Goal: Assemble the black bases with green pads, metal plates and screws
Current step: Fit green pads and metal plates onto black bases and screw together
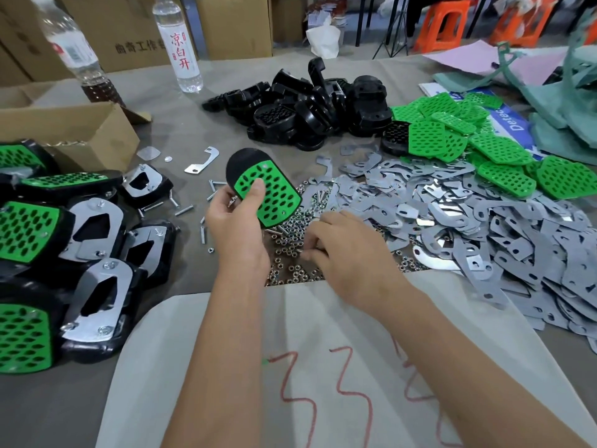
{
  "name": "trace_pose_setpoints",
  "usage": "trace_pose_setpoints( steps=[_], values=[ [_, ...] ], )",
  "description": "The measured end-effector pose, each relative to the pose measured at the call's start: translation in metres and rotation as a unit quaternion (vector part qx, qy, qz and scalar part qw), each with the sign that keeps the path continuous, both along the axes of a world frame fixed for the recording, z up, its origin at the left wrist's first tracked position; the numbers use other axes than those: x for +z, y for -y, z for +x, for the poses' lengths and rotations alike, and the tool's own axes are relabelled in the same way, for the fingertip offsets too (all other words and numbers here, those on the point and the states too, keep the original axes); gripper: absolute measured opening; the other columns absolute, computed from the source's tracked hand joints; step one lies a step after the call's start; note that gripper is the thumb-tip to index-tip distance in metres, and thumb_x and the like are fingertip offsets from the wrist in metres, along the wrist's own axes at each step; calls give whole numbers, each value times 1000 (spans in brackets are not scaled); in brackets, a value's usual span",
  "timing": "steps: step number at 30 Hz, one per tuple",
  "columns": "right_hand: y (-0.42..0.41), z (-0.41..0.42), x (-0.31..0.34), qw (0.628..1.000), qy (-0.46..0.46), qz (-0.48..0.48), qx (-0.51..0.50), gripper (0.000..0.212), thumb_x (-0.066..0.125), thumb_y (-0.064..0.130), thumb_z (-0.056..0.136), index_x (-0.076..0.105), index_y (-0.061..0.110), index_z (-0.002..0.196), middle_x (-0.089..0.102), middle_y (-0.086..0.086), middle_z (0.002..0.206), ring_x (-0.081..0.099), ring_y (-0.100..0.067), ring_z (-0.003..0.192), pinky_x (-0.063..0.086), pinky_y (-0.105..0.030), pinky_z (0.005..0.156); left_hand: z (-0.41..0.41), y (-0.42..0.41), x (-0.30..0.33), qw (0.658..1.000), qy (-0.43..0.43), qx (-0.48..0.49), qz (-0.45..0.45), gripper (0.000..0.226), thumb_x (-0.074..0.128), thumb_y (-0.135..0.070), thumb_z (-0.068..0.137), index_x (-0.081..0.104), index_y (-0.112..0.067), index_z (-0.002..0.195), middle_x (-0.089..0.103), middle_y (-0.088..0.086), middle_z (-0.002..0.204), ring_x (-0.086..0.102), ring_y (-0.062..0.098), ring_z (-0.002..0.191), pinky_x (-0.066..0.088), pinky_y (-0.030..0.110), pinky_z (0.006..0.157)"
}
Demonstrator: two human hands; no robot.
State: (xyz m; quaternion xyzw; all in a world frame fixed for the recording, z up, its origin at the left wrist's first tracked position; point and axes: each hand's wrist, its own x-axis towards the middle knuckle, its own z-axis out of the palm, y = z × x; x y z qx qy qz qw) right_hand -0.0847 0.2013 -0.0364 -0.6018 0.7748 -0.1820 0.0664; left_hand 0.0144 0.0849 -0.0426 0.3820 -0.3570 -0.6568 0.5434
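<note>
My left hand grips a black base with a green perforated pad on its face, thumb pressed on the pad; a screw shows between its fingers. My right hand reaches down into a heap of small metal nuts, fingertips curled among them; whether it pinches one is hidden. Grey metal plates lie heaped to the right. Loose black bases are piled at the back. Green pads lie at the back right. Loose screws are scattered left of centre.
Finished assemblies are stacked at the left. A cardboard box and two bottles stand at the back left. A white cloth with red marks covers the near table edge. Teal sheets lie at the far right.
</note>
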Motion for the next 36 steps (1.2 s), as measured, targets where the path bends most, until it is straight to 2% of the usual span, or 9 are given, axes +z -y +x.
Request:
trace_pose_setpoints(
  steps=[3,6,10,15,20,23,27,32,36],
  values=[
    [-2,-7,0,994,90,-63,-15,13,59,29,103,62,20,94,62,4,95,56,-20,97,45,-41,88,-4,-3,-1,1000,-5,-18,21,13,67,4,92,62,-7,98,71,3,80,69,21,77,58,47,83],
    [-5,-14,-3,956,191,-211,-67,13,65,16,101,63,13,88,65,2,70,58,-18,65,47,-37,66,-14,-12,-2,999,16,-31,3,15,68,6,91,64,-7,96,70,5,84,68,24,81,59,47,82],
    [-6,-17,-5,913,241,-308,-115,8,77,11,91,75,14,85,70,12,71,65,-10,65,55,-27,67,-28,-24,-6,995,60,-47,-65,16,73,4,89,66,-10,93,73,-3,75,69,18,75,60,40,72],
    [-5,-26,-11,938,215,-251,-102,10,78,8,89,78,16,82,65,17,65,61,-4,61,50,-22,63,-28,-26,-10,991,67,-38,-107,17,75,2,86,65,-9,94,75,-5,76,70,12,74,61,32,71],
    [-3,-22,-10,943,168,-259,-129,13,77,7,87,75,15,77,66,9,62,61,-14,59,52,-37,63,-33,-36,-6,979,99,-67,-168,21,77,-10,75,62,-21,86,71,-2,76,67,13,74,58,37,71],
    [-6,-26,-11,928,250,-251,-113,12,77,7,89,75,14,79,69,5,64,68,-16,61,57,-39,64,-34,-35,-9,991,45,-57,-110,21,78,-3,78,62,-16,86,73,-1,77,67,17,76,58,38,74],
    [-3,-28,-12,938,202,-249,-132,16,77,8,88,73,16,75,65,7,56,63,-13,53,50,-30,54,-35,-37,-8,992,37,-58,-102,23,77,1,81,61,-15,86,69,6,80,61,22,79,54,39,74],
    [-6,-32,-14,805,508,-270,-142,30,87,21,83,60,10,90,70,-7,63,63,-19,50,48,-27,44,-37,-38,-4,995,-33,-82,-55,22,72,6,88,58,-11,87,68,2,77,63,26,83,54,42,77],
    [-6,-37,-11,793,550,-242,-95,22,83,29,85,68,15,90,69,-7,73,56,-16,52,43,-22,45,-37,-39,1,986,-123,-110,21,15,67,5,94,58,-7,96,68,11,90,68,29,89,61,38,72]
  ],
)
